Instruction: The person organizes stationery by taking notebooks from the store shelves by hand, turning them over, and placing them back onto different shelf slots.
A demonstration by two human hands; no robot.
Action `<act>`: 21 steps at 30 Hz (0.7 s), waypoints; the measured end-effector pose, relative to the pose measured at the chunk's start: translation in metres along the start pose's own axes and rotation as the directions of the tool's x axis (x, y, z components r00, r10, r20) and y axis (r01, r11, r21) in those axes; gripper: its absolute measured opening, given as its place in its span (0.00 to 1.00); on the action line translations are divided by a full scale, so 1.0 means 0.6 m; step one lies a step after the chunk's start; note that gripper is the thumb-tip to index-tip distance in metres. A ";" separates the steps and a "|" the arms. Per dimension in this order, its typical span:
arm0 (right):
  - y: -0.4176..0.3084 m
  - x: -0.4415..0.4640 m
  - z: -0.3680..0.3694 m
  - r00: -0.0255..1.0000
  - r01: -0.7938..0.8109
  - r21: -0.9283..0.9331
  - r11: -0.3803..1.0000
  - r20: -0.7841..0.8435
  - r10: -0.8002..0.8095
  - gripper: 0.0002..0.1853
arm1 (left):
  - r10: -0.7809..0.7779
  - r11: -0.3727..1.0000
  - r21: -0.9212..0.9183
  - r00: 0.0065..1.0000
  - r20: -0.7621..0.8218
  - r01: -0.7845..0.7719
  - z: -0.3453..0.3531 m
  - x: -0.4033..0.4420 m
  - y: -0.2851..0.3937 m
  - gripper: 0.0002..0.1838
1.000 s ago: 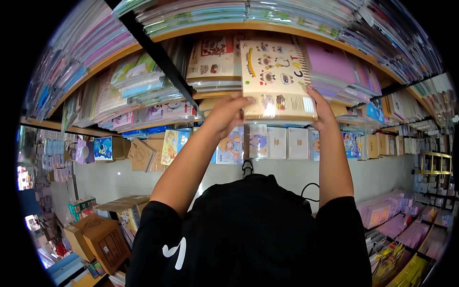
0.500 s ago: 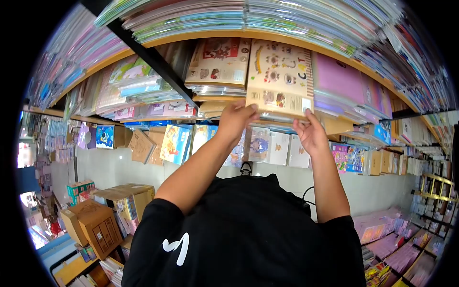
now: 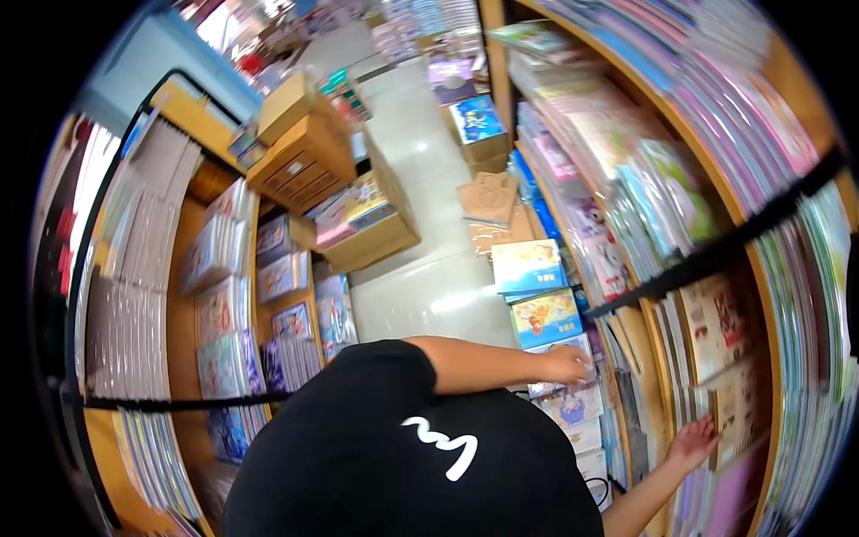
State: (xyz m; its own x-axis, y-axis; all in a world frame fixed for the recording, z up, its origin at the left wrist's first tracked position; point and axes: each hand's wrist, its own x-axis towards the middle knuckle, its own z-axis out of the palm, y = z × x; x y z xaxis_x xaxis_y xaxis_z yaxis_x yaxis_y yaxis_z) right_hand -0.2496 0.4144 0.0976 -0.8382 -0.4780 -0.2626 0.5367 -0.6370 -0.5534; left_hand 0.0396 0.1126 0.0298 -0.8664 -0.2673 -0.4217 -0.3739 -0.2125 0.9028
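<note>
My left hand (image 3: 567, 365) hangs over the row of low stacks beside the shelf, its fingers curled in and nothing visible in them. Below it are picture-covered books (image 3: 574, 404), and a blue-and-yellow book (image 3: 546, 319) lies just beyond. On the right, my right hand (image 3: 694, 444) reaches to the shelf with its fingers apart, the fingertips at the edge of a beige notebook (image 3: 735, 407). Whether they touch it I cannot tell. Another beige notebook (image 3: 714, 324) with a red picture lies farther along the same shelf.
A black shelf post (image 3: 707, 259) crosses the right-hand shelving. Cardboard boxes (image 3: 309, 166) stand on the left near another bookcase (image 3: 183, 331). A shiny tiled floor (image 3: 420, 215) runs between the shelves. Brown packets (image 3: 489, 199) lie by the right shelf.
My view has swung left along the aisle. My left hand has come away from the beige notebook and lowered; my right hand stays beside it at the shelf.
</note>
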 end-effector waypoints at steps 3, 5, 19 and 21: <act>0.025 0.018 0.006 0.931 0.207 -0.116 0.971 -0.280 -0.232 0.21 | -0.416 0.871 -0.418 0.840 -0.349 0.257 -0.189 -0.141 -0.056 0.19; 0.035 0.040 0.015 0.886 0.270 -0.166 0.949 -0.343 -0.312 0.22 | -0.501 0.763 -0.640 0.711 -0.493 0.094 -0.288 -0.226 -0.115 0.17; 0.712 0.106 0.399 0.961 -0.146 -0.696 0.703 -0.269 -0.067 0.16 | -0.458 0.477 -0.664 0.481 -0.747 -0.576 -0.819 -0.512 -0.126 0.20; 0.797 0.105 0.467 0.987 -0.109 -0.749 0.653 -0.157 -0.016 0.16 | -0.376 0.503 -0.576 0.437 -0.817 -0.645 -0.883 -0.546 -0.099 0.21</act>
